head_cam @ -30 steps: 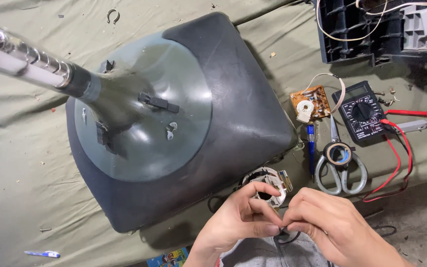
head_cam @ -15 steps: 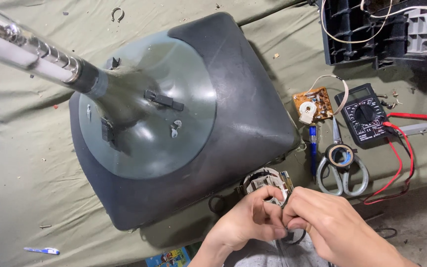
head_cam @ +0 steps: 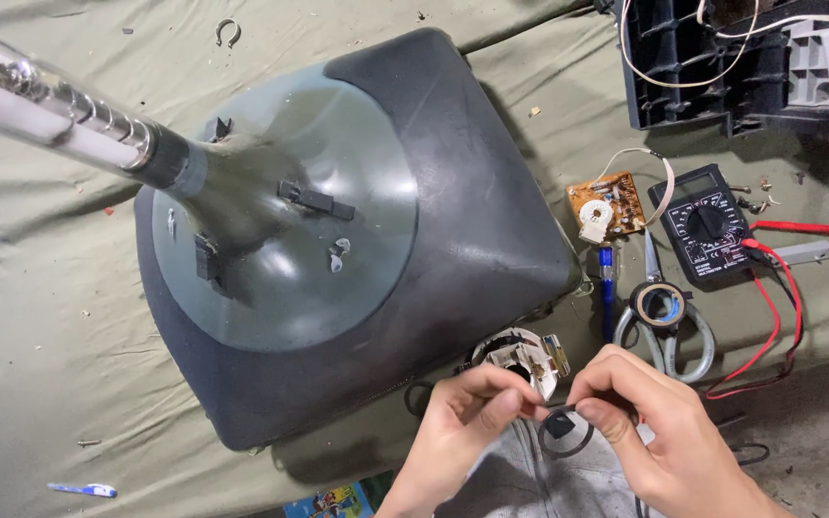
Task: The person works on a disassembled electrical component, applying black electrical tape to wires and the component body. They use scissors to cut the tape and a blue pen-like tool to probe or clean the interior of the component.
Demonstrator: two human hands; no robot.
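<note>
My left hand (head_cam: 462, 427) and my right hand (head_cam: 650, 432) meet near the bottom middle of the head view, both pinching a thin black ring-shaped band (head_cam: 565, 434) that hangs between the fingertips. Just above the fingers a round white and black coil part (head_cam: 520, 357) lies on the cloth. It sits against the near edge of a large dark picture tube (head_cam: 338, 230) lying face down, whose glass neck (head_cam: 45, 105) points to the upper left.
A small brown circuit board (head_cam: 606, 204), a black multimeter (head_cam: 704, 233) with red leads (head_cam: 779, 307), grey-handled scissors (head_cam: 669, 331) under a tape roll (head_cam: 659, 302) and a blue pen (head_cam: 606, 293) lie at right. A black plastic chassis (head_cam: 741, 67) sits top right. Olive cloth (head_cam: 40, 317) covers the floor.
Both hands have risen slightly toward the coil part and pulled the black band out between them. The view has shifted a little.
</note>
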